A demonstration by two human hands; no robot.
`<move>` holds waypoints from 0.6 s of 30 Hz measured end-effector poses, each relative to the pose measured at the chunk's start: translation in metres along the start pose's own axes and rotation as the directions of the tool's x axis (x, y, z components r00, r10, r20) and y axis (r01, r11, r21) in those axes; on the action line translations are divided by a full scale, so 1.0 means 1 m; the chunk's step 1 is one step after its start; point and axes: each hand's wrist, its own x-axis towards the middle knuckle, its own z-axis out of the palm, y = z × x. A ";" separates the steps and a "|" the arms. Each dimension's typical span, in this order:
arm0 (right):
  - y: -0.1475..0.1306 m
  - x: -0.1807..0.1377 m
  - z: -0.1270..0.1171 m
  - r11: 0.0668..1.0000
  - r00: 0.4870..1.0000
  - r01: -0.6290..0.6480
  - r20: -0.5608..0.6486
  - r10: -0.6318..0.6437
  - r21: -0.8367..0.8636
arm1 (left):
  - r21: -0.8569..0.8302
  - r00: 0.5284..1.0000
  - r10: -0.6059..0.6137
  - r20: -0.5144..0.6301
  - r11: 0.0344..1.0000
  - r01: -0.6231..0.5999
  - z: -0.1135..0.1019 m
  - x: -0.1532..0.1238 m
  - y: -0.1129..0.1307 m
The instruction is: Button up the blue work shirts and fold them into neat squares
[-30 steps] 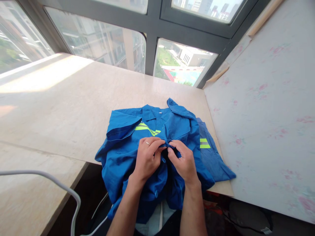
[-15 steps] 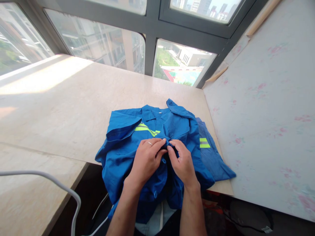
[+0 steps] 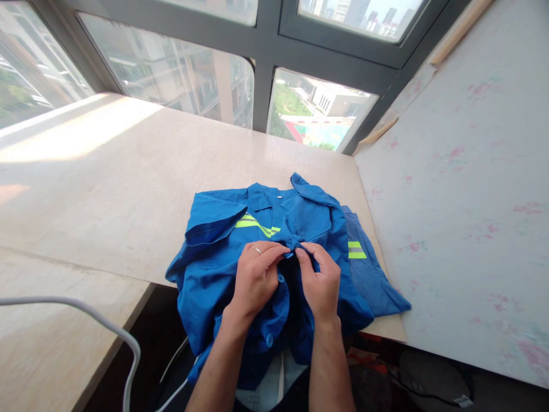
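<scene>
A blue work jacket [image 3: 212, 266] with yellow-green and silver reflective stripes lies spread over the ledge, collar toward the window, its lower part hanging over the near edge. My left hand [image 3: 259, 277], with a ring on one finger, pinches the front edge of the jacket between thumb and fingers. Close beside it, my right hand [image 3: 319, 280] pinches the other front edge. The fingertips nearly meet, and the fabric bunches between them. Two blue buttons show below my left hand, on the left front edge. Whatever detail sits right under the fingertips is partly hidden.
Under the jacket's right side lies a paler blue folded garment [image 3: 373, 280] with a reflective stripe. A grey-white cable [image 3: 86, 309] curves across the lower left. The stone ledge [image 3: 128, 171] runs to the windows; a floral-papered wall [image 3: 463, 200] stands right.
My fingertips have drawn slightly apart, and my right hand has shifted a little right and down. The jacket's left front edge with its buttons has moved slightly left.
</scene>
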 end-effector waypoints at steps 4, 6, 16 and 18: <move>0.003 0.002 -0.002 0.997 0.992 -0.076 -0.103 0.075 -0.011 | -0.117 0.994 -0.107 -0.038 0.988 0.102 -0.005 0.000 0.003; 0.004 0.002 -0.004 0.995 0.989 -0.097 -0.114 0.096 0.000 | -0.148 0.984 -0.169 -0.060 0.976 0.158 -0.009 0.001 0.003; 0.000 -0.003 -0.009 0.992 0.996 -0.090 0.009 0.089 0.094 | 0.117 0.963 -0.255 -0.086 0.957 0.264 -0.018 0.004 0.000; -0.003 -0.002 -0.010 0.995 0.995 -0.034 0.095 0.024 0.096 | 0.208 0.973 -0.228 -0.022 0.951 0.228 -0.013 0.003 0.000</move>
